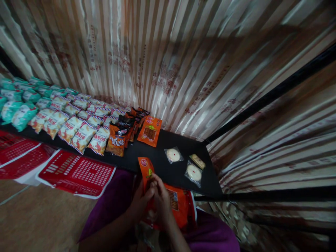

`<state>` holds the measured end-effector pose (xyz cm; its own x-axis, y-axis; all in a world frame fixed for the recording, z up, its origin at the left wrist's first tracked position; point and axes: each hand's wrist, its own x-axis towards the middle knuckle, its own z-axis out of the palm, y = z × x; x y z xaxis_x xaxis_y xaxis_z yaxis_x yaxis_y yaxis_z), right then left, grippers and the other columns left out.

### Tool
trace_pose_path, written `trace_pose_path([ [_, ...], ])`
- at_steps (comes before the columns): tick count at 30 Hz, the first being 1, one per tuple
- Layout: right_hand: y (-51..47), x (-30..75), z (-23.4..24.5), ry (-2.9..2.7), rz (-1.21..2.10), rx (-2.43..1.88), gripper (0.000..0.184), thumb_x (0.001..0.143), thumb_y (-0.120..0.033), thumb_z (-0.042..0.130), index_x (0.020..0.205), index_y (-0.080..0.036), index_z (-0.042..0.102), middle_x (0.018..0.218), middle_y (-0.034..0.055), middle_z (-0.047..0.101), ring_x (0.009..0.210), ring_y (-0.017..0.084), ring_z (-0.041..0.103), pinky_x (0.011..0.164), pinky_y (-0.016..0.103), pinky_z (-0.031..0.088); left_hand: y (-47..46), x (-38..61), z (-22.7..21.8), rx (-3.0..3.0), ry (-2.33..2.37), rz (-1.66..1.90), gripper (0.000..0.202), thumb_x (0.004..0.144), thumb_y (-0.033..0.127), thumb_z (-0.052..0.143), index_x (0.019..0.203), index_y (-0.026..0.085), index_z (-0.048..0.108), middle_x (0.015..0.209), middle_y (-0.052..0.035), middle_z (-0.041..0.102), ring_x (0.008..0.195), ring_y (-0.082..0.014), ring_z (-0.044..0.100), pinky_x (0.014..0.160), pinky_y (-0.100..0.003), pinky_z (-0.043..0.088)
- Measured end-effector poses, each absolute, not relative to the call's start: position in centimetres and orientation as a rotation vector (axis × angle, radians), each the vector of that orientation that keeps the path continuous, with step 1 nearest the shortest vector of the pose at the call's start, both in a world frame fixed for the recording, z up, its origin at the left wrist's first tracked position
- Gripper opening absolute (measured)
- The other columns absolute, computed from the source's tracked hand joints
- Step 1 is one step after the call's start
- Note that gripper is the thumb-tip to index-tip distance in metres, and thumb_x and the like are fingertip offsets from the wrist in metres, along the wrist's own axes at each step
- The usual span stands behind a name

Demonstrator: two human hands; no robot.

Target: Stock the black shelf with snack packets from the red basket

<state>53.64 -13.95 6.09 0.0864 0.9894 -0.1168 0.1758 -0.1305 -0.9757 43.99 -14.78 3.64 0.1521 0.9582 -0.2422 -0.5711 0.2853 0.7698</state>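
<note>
A: Head view. Where is the held piece relative to the hands?

B: The orange sachet [145, 167] is between the left hand [141, 200] and the right hand [162, 200]. Its upper end projects above the fingertips; its lower part is hidden.

A: State of the hands?

B: Together, above the lap, just off the near edge of the desk [154, 157]. Both are closed on the sachet; exact finger placement is too dim to read.

A: Nearest neighbours?

B: Orange packaging [183, 206] on the lap, beside the right hand, glossy, with a brown panel. Purple cloth [217, 232] covers the legs.

A: Materials and shapes on the desk?

B: Surface black, smooth. Beyond the sachet, a flat orange pouch [149, 132], rectangular, brown panel at its middle. To the right, two pale discs [173, 154], each red-dotted and in crinkled clear film; near them a small yellow packet [197, 161], oblong.

A: Left portion?

B: Shiny orange-and-black bags [116, 140], then pillow-shaped white bags [83, 136] with striped crimped ends, in rows, then puffy teal bags [25, 115].

A: Backdrop?

B: Striped curtain [162, 70], folded, satiny sheen; a straight black pole [270, 98] slants across it at right.
</note>
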Motion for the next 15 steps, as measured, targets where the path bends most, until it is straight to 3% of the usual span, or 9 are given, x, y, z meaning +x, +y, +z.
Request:
trace_pose_path([
  [10,-13.7,54.5,4.4,-1.223,1.080,-1.542,0.037,0.076,-0.037,0.057,0.109,-0.020,0.062,0.092,0.0053,0.070,0.083,0.018,0.065,0.075,0.028,0.052,-13.4,43.6,4.1,0.279,0.756,1.081,0.053,0.061,0.044,0.075,0.103,0.015,0.062,0.102,-0.0111,0.069,0.098,-0.0289,0.063,0.090,-0.042,0.047],
  [15,-13.3,55.5,3.7,-1.201,0.890,-1.659,0.040,0.073,-0.040,0.059,0.104,-0.015,0.064,0.082,0.0058,0.066,0.070,0.017,0.061,0.064,0.027,0.051,-12.8,42.9,5.1,0.305,0.726,1.046,0.050,0.067,0.042,0.070,0.106,0.012,0.062,0.099,-0.0123,0.070,0.099,-0.0293,0.063,0.093,-0.044,0.045],
])
